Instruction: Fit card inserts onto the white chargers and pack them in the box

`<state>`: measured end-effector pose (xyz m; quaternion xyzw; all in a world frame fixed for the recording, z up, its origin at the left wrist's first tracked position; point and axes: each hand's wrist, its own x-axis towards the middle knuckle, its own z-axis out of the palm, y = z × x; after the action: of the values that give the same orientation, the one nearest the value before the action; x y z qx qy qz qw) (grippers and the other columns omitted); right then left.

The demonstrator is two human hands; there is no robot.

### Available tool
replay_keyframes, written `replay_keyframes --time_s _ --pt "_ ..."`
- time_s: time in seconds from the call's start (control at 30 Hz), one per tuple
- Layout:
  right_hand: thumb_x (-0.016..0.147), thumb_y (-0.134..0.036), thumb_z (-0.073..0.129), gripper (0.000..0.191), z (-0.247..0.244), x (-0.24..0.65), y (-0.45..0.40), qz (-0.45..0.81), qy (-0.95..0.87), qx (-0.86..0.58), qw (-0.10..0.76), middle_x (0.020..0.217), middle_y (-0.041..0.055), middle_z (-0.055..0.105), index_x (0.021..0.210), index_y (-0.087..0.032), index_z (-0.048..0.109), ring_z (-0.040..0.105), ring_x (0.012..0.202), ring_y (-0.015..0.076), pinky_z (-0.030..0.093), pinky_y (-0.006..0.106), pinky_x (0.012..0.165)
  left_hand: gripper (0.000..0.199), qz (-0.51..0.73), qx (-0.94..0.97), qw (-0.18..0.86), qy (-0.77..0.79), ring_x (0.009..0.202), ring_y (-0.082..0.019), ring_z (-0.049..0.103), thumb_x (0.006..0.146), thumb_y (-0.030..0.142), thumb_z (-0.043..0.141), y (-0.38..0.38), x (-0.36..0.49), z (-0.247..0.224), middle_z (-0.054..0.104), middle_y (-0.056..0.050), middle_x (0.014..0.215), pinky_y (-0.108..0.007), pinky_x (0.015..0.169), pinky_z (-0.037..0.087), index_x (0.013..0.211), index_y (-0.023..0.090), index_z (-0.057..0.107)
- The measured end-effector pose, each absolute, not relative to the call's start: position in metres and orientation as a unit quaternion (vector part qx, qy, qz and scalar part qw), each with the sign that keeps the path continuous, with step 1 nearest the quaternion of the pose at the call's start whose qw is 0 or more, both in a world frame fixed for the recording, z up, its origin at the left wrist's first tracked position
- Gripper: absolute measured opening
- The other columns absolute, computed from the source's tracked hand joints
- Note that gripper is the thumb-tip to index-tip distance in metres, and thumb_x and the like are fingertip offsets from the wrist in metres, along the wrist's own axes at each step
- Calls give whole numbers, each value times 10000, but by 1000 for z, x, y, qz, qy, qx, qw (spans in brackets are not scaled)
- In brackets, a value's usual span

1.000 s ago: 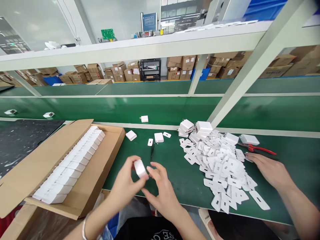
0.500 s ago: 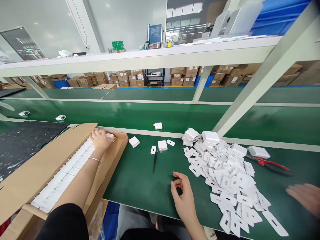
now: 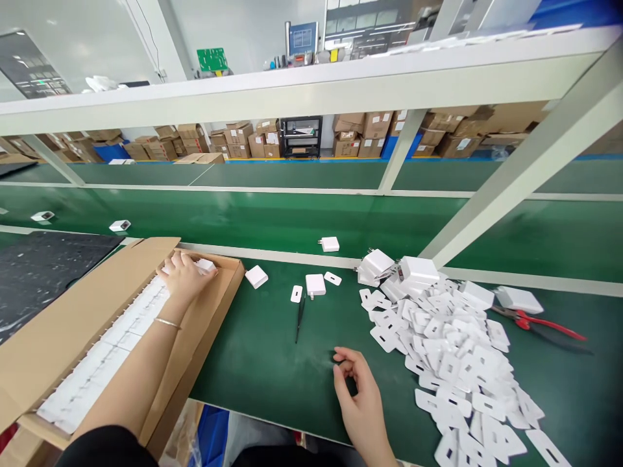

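Observation:
My left hand (image 3: 183, 280) reaches into the far end of an open cardboard box (image 3: 214, 324). Its fingers are bent round a white plug charger (image 3: 205, 264), partly hidden by the hand. Rows of white chargers (image 3: 104, 353) fill the left side of that box. My right hand (image 3: 359, 395) hovers over the green bench, fingers curled, a gap between thumb and forefinger, nothing in it. Between the hands lie black tweezers (image 3: 300, 318), a white charger (image 3: 315, 284) and two slotted white plates (image 3: 296, 294). Another charger (image 3: 256, 277) rests beside the box.
On the right is a heap of slotted white plates (image 3: 452, 350), with chargers (image 3: 418, 269) at its back. Red-handled pliers (image 3: 545, 321) lie beyond it. A charger (image 3: 329, 244) sits on the green strip behind the bench. A slanted white post (image 3: 525, 155) and shelf (image 3: 272, 97) stand ahead.
The charger on the green strip has shifted right relative to the bench. Another person's hand at the right edge has left view. My hands keep much the same pose while the view tilts slightly.

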<state>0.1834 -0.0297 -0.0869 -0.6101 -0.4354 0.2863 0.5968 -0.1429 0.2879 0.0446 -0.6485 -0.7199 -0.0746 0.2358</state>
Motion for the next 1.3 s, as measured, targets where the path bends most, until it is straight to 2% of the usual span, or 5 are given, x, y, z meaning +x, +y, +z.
replay_keyframes --time_s 0.13,0.33,0.57,0.87,1.3 --pt "1055 -328 540 175 -85 182 -29 277 -456 -612 583 1003 43 640 1188 -254 627 629 786 159 547 283 738 569 -78 -716 210 -661 1459 -473 385 842 488 617 285 -155 46 528 -293 1482 -667 1207 210 1260 105 661" --pt "1050 -299 549 142 -84 183 -30 260 -481 -611 573 1002 35 635 1152 -255 637 625 791 153 528 269 729 534 -54 -770 142 -620 1337 -367 560 821 544 673 289 -173 63 660 -165 1382 -522 1215 314 1220 188 661" --pt "1061 -291 531 124 -82 184 -30 269 -490 -608 563 1005 35 651 1094 -252 644 641 812 153 527 259 737 573 -53 -725 157 -669 1305 -423 563 826 511 674 295 -164 55 646 -237 1352 -540 1129 392 1251 127 639" --pt "1060 -310 537 132 -79 184 -31 278 -488 -610 558 975 36 659 1057 -249 655 646 804 161 523 261 723 1197 -17 -618 185 -764 1494 -568 285 731 750 636 303 -153 58 301 -419 1601 -633 1171 233 1578 -21 289" --pt "1055 -315 533 162 -75 184 -31 268 -487 -610 564 936 43 674 1015 -239 671 665 778 169 532 264 687 955 -33 -549 214 -808 1248 -529 522 731 668 588 323 -162 68 551 -397 1356 -559 1014 385 1360 -47 520"
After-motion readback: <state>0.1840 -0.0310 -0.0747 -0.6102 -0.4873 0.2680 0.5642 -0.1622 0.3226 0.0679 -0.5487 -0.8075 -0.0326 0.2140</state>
